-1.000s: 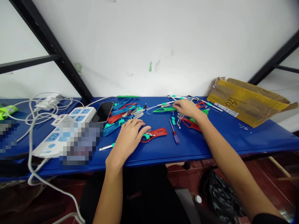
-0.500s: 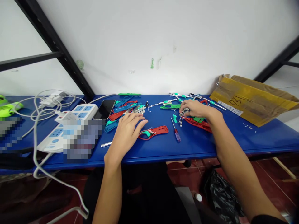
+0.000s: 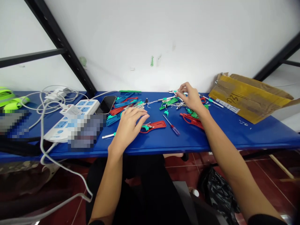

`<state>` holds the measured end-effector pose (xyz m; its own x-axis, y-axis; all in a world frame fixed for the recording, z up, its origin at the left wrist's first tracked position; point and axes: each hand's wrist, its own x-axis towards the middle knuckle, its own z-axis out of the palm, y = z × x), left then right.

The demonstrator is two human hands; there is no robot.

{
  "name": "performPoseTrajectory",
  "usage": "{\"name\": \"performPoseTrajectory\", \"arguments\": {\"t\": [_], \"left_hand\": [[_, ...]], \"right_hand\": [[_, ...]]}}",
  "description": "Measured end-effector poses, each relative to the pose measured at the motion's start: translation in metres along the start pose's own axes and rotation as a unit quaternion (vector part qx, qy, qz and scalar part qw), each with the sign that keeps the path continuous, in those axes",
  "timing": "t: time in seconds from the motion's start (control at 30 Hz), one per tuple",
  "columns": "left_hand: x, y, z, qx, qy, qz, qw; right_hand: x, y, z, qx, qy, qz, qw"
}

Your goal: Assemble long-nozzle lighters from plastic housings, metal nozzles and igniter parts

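My left hand (image 3: 131, 126) rests palm down with fingers stretched and the thumb apart, holding nothing I can see. Beside its thumb lies a red plastic shell (image 3: 158, 125) with a green piece and thin wires in it. Under and beyond its fingers are blue shells (image 3: 125, 98) and metal parts. At the back right, my right hand (image 3: 190, 97) has fingers and thumb pinched over metal rods and white wires; what they hold is too small to make out. Below it are a green shell (image 3: 172, 101) and red shells (image 3: 192, 120). A purple-handled screwdriver (image 3: 174, 129) lies between the hands.
On the left stand a white power strip (image 3: 86, 106) with cables, a black phone (image 3: 106, 105) and a blurred-out dark object (image 3: 87, 131). An opened cardboard box (image 3: 248, 100) with yellow tape sits at the right. A white wall (image 3: 145, 40) closes the back.
My right hand has moved up and back from the red shells to the rods. A small green piece and the screwdriver's tip have shifted left. My left hand stays nearly in place.
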<state>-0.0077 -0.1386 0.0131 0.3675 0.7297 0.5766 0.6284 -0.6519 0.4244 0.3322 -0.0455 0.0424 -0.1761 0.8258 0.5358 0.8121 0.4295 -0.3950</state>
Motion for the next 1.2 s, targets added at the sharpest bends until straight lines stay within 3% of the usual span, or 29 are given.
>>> {"name": "performPoseTrajectory", "arguments": {"t": [0.17, 0.3, 0.4, 0.53, 0.6, 0.67, 0.77, 0.87, 0.97, 1.0, 1.03, 1.1, 1.2], "left_hand": [[-0.002, 0.009, 0.002, -0.006, 0.003, 0.023, 1.000], [-0.004, 0.024, 0.014, 0.004, 0.037, 0.026, 0.999], [-0.004, 0.038, 0.028, 0.018, 0.093, 0.036, 0.995], [-0.003, 0.045, 0.043, 0.031, 0.124, 0.033, 0.991], [-0.003, 0.042, 0.046, 0.031, 0.141, 0.026, 0.989], [-0.004, 0.035, 0.048, 0.024, 0.161, 0.022, 0.986], [-0.005, 0.027, 0.048, 0.017, 0.168, 0.018, 0.985], [-0.008, 0.025, 0.047, 0.014, 0.156, 0.013, 0.988], [-0.010, 0.028, 0.047, -0.002, 0.160, 0.007, 0.987], [-0.011, 0.029, 0.047, -0.010, 0.163, -0.001, 0.987], [-0.012, 0.030, 0.047, -0.020, 0.165, -0.010, 0.986], [-0.013, 0.032, 0.048, -0.045, 0.161, -0.030, 0.986], [-0.014, 0.032, 0.054, -0.066, 0.138, -0.044, 0.987]], "right_hand": [[-0.002, 0.003, -0.004, -0.123, -0.050, 0.039, 0.990], [-0.006, -0.017, 0.004, -0.116, -0.059, 0.020, 0.991], [-0.011, -0.047, 0.017, -0.118, -0.047, -0.046, 0.991], [-0.018, -0.077, 0.030, -0.095, -0.071, -0.208, 0.971], [-0.023, -0.083, 0.036, -0.035, -0.075, -0.248, 0.965], [-0.028, -0.085, 0.042, 0.078, -0.080, -0.240, 0.964], [-0.033, -0.088, 0.050, 0.257, -0.137, -0.188, 0.938], [-0.024, -0.080, 0.043, 0.301, -0.193, -0.153, 0.921], [-0.007, -0.038, 0.011, 0.154, -0.131, -0.063, 0.977], [-0.004, -0.017, -0.005, 0.061, -0.081, 0.002, 0.995], [-0.003, 0.006, -0.022, -0.040, -0.041, 0.084, 0.995], [-0.010, 0.052, -0.054, -0.202, 0.007, 0.273, 0.941], [-0.033, 0.101, -0.084, -0.243, 0.042, 0.369, 0.896]]}}
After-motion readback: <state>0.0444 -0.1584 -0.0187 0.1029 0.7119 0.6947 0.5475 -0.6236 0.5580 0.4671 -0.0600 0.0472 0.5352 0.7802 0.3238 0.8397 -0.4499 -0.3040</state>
